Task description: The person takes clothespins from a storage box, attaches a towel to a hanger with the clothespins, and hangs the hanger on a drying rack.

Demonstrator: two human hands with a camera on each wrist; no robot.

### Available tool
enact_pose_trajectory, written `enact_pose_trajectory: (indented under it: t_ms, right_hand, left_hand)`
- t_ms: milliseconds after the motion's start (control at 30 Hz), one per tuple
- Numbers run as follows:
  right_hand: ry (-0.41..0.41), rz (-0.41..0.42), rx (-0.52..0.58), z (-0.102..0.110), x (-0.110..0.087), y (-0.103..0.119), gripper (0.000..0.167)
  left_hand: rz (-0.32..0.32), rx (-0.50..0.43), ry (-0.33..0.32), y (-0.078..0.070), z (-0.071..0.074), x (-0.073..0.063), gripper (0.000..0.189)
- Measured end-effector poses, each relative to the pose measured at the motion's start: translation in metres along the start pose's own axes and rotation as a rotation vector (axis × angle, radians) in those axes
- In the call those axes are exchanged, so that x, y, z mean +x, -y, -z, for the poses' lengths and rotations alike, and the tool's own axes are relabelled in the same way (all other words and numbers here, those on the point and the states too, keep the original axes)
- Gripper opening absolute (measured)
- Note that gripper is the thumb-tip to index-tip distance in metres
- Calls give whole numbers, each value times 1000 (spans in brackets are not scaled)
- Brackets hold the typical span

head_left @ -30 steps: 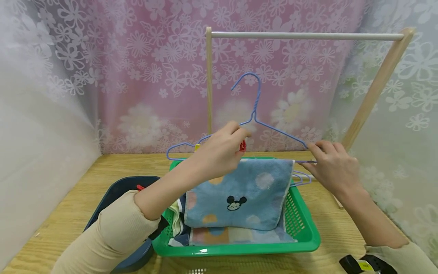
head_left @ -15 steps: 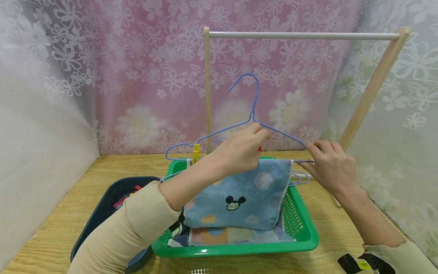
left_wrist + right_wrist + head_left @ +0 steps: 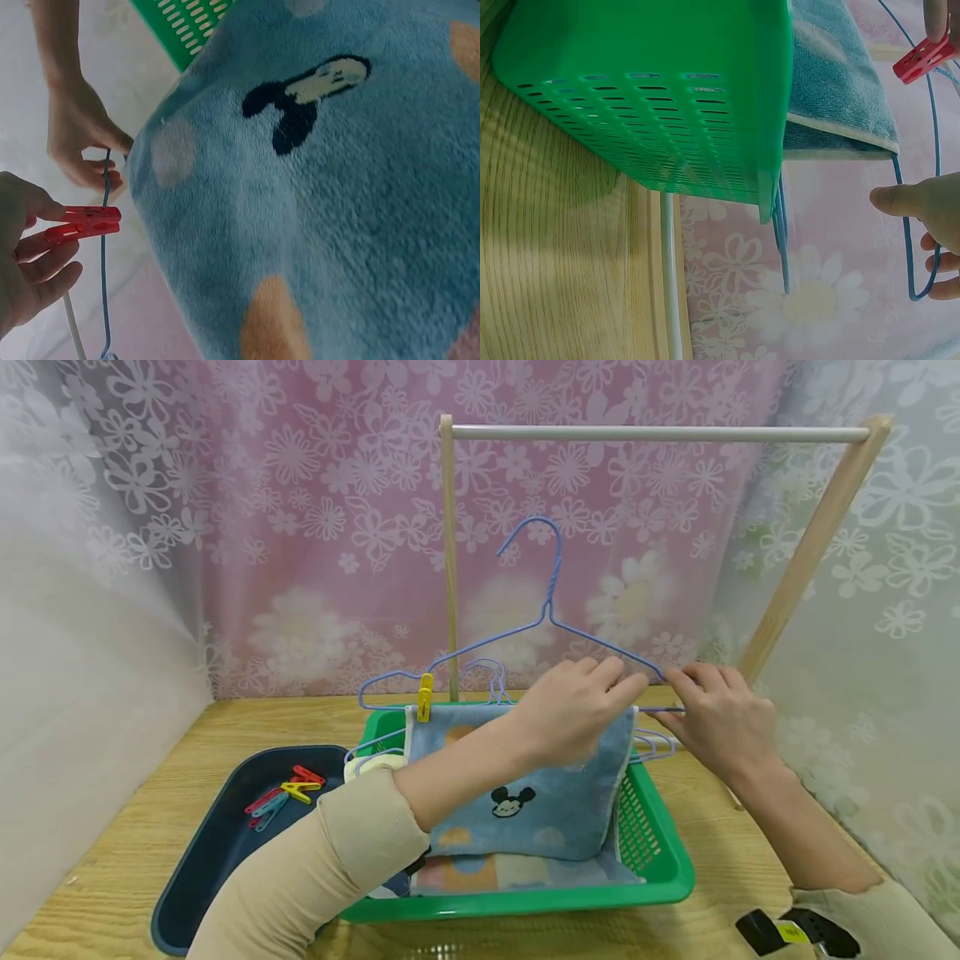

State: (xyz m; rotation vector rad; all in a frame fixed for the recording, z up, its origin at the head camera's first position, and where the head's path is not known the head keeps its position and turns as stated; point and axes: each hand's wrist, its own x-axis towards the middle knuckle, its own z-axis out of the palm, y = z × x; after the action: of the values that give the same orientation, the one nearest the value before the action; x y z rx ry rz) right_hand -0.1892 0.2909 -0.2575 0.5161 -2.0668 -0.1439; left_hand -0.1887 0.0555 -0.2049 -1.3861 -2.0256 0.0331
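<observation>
A blue wire hanger (image 3: 491, 638) stands upright over the green basket, a blue towel (image 3: 517, 835) with a cartoon mouse face draped over its lower bar. A yellow clothespin (image 3: 425, 697) clips the towel's left top corner. My left hand (image 3: 573, 710) is in front of the towel's upper right part; in the left wrist view it pinches a red clothespin (image 3: 88, 222) between thumb and fingers. With my right hand (image 3: 723, 722) I grip the hanger's right end, thumb and fingers around the wire in the right wrist view. The red clothespin is hidden in the head view.
The green basket (image 3: 517, 906) holds more folded cloths and further hangers (image 3: 656, 745). Left of it, a dark blue tray (image 3: 176, 877) contains several coloured clothespins (image 3: 281, 795). Behind stands a wooden rack with a white rail (image 3: 660, 434). A floral curtain closes off the back.
My left hand has moved right along the towel's top towards my right hand, carrying the red clothespin. The yellow clothespin and the tray have come into fuller view. My right hand keeps its hold.
</observation>
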Motion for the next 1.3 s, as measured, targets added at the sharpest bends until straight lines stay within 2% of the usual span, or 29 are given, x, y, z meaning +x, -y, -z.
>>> enact_pose_trajectory:
  t_ms: [100,200,333,533,600,867,1300]
  right_hand:
    - [8,-8,2,1,0,0,58]
    - [12,-12,3,1,1,0,57]
    - [6,-11,9,1,0,-1,56]
    - [-9,-11,-1,1,-2,-1,54]
    - [-8,-13,-2,1,-2,-1,55]
    - [20,-5,-7,2,-1,-1,61]
    - [15,-27,12,2,0,1,56]
  left_hand:
    - [-28,121,-7,-7,-6,2,33]
    - [-48,199,-24,-13,-13,2,31]
    - [-48,215,-47,-20,-21,1,28]
    - [-28,214,-153,-26,-29,1,20]
    - [-17,208,-164,-26,-29,2,20]
    - [106,118,-82,-17,-24,6,25]
    - [87,129,-63,-21,-25,16,22]
